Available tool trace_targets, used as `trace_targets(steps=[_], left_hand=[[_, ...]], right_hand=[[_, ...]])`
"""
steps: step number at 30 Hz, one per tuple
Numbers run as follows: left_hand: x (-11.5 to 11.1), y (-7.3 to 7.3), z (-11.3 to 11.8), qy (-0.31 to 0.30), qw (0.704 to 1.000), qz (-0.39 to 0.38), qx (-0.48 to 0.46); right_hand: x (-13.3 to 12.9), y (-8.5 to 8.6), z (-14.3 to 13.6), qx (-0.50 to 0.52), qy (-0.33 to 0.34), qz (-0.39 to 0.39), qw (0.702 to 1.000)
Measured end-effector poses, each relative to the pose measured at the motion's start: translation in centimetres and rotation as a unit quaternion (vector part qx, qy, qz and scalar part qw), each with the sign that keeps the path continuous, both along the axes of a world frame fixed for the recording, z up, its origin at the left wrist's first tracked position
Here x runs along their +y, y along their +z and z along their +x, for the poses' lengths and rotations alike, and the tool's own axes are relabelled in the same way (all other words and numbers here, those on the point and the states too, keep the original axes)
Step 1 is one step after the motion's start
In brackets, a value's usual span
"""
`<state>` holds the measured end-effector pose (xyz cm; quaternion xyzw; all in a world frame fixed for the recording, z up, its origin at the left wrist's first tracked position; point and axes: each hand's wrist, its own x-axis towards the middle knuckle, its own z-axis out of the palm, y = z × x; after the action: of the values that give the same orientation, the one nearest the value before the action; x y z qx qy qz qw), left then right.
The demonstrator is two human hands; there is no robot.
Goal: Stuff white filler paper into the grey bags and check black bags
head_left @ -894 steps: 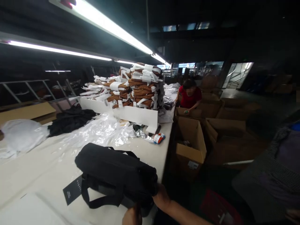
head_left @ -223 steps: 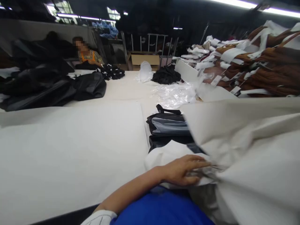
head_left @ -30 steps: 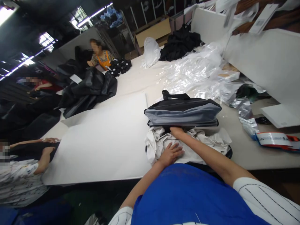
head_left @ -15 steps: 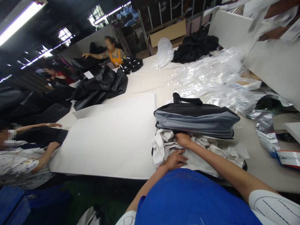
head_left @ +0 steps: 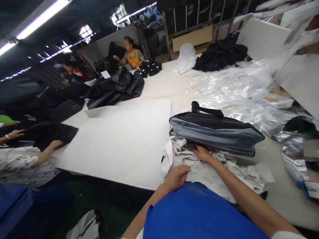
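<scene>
A black and grey bag [head_left: 216, 131] with a black strap lies on its side on the pale table, right of centre. Crumpled off-white lining or paper [head_left: 199, 169] spreads from beneath its near edge. My right hand [head_left: 202, 153] reaches into the crumpled material just under the bag, its fingertips partly hidden; what it may grip cannot be made out. Close to my body, my left hand [head_left: 177, 177] rests at the near left edge of that material, fingers bent and close together, and I cannot see anything held in it.
A large white sheet [head_left: 124, 142] covers the table to the left. Clear plastic bags [head_left: 224, 86] are heaped behind the bag. Black material [head_left: 119, 86] lies at the back left. At the left edge, another person's hands [head_left: 55, 143] touch black fabric. A person in an orange apron [head_left: 134, 60] is farther back.
My left hand has drawn back slightly toward my body, its fingers less spread. My right hand stays under the bag's near edge. The view has shifted, and the person at left has moved a hand.
</scene>
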<state>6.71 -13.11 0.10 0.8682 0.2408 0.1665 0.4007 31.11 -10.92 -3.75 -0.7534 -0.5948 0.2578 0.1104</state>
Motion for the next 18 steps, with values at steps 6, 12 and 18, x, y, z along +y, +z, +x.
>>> trace_targets(steps=[6, 12, 18], left_hand=[[-1.2, 4.3, -7.4, 0.299, 0.94, 0.154, 0.063], [-1.9, 2.5, -6.7, 0.163, 0.973, 0.005, 0.162], [1.1, 1.0, -2.0, -0.006, 0.966, 0.038, 0.256]], right_hand=[[-12.6, 4.5, 4.6, 0.094, -0.066, 0.175, 0.978], [-21.8, 5.1, 7.0, 0.059, -0.08, -0.02, 0.995], [-20.6, -0.1, 4.5, 0.113, -0.136, 0.037, 0.984]])
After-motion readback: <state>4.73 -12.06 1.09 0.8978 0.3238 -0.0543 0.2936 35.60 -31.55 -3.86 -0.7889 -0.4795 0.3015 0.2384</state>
